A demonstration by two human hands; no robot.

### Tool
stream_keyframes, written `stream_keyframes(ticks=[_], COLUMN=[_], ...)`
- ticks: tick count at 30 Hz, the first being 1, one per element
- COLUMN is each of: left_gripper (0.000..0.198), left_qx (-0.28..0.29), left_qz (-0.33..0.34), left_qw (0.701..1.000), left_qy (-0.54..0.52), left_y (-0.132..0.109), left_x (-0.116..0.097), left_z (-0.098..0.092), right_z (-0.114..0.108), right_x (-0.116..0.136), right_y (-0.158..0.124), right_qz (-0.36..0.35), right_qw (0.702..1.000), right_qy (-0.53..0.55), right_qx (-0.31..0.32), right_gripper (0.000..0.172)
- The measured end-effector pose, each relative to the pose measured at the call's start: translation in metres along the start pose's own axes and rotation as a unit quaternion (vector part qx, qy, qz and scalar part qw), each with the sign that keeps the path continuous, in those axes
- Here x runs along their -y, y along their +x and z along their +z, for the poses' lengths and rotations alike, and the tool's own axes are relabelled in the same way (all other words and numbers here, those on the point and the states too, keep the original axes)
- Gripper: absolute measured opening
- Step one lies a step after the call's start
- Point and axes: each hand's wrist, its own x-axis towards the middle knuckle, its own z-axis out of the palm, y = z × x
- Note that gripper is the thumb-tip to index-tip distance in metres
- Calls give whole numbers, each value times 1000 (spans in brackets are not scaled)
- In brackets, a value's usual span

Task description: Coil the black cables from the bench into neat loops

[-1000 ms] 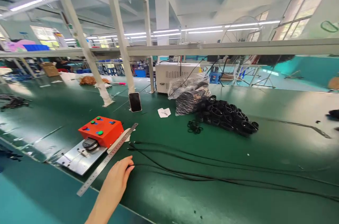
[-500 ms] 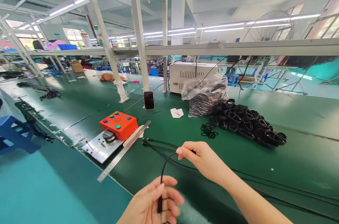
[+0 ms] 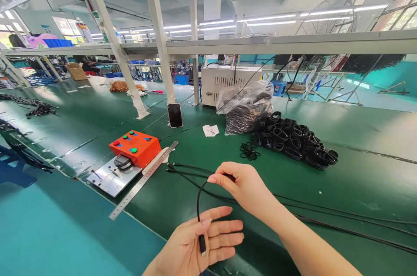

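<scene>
A black USB-type cable point(image 3: 198, 204) bends in an arc between my two hands. Palm up, my left hand point(image 3: 208, 234) has its fingers stretched out, while the thumb presses the cable just above its plug point(image 3: 202, 245). The plug's metal tip points down across the palm. Above and to the right, my right hand point(image 3: 237, 182) pinches the same cable between thumb and curled fingers. Beneath the hands, several more black cables point(image 3: 325, 217) run along the green table, their ends point(image 3: 171, 167) lying left of my right hand.
Left stands an orange box point(image 3: 138, 147) with buttons, beside a metal plate point(image 3: 114, 177) with a gauge and a steel ruler point(image 3: 145, 180). Farther back are a phone point(image 3: 175, 116), coiled black cables point(image 3: 293, 139), black rings point(image 3: 249, 151) and a plastic bag point(image 3: 246, 111).
The left fingers have straightened and spread, showing the plug on the palm. The right hand keeps its pinch on the cable. The view has shifted, so the table items sit farther left and higher.
</scene>
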Motion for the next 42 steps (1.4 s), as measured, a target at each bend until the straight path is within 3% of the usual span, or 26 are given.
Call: stream_keyframes(ticks=[3,6,11,19,23,26,29,32,36,39,42], left_gripper=[40,39,39,54,40,37,39,49,50,47,46], left_qx=[60,99,109,134,107,141,72,-40,-131,-170,-210], left_qz=[8,1,0,-15,12,107,219,301,346,348,343], left_qw=[998,995,994,984,994,984,973,951,919,908,900], left_qy=[-14,-16,-11,-115,-29,5,27,61,136,160,166], left_y=[1,2,2,-5,-6,-3,2,2,-7,-15,-18], left_x=[0,1,4,28,20,4,-9,-18,-26,-31,-36], left_z=[3,4,4,-23,-4,21,32,26,9,-2,-12], right_z=[-5,-7,-7,16,30,36,40,40,32,21,10], right_x=[-7,-14,-16,-32,-39,-41,-37,-24,0,11,14], right_y=[4,7,9,20,23,21,13,1,-15,-28,-41], right_qz=[16,32,40,60,73,82,82,60,44,9,-39], right_qw=[994,986,976,897,889,904,921,914,899,900,905], right_qy=[100,124,186,408,420,372,284,218,59,-75,-205], right_qx=[52,102,106,157,167,196,255,338,432,430,371], right_gripper=[38,42,41,43,46,39,32,28,24,16,15])
